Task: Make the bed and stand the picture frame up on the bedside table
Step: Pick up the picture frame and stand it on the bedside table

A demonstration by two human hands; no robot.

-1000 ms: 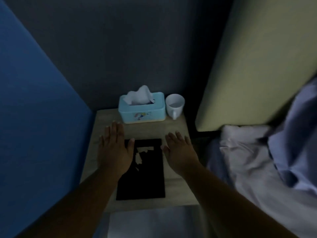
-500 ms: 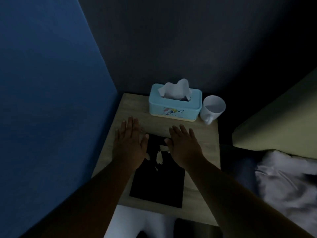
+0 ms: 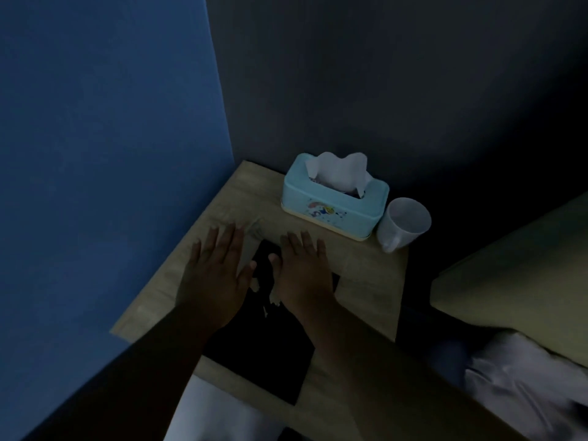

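A black picture frame [image 3: 261,361] lies flat on the wooden bedside table [image 3: 369,281], its far end under my hands. My left hand [image 3: 216,275] spreads flat over the frame's far left corner, fingers straight. My right hand [image 3: 302,272] spreads flat over the far right part, thumb beside the left thumb. Neither hand grips anything. At the lower right lies rumpled white bedding [image 3: 521,393] below a yellowish headboard [image 3: 515,281]. The room is dim.
A light blue tissue box [image 3: 334,202] with a tissue sticking up stands at the table's back. A white cup [image 3: 404,224] stands right of it. A blue wall [image 3: 105,154] borders the table on the left, a dark wall behind.
The view has swung left, so the bed has slid toward the right edge. My right hand has moved left onto the frame, closer to my left hand.
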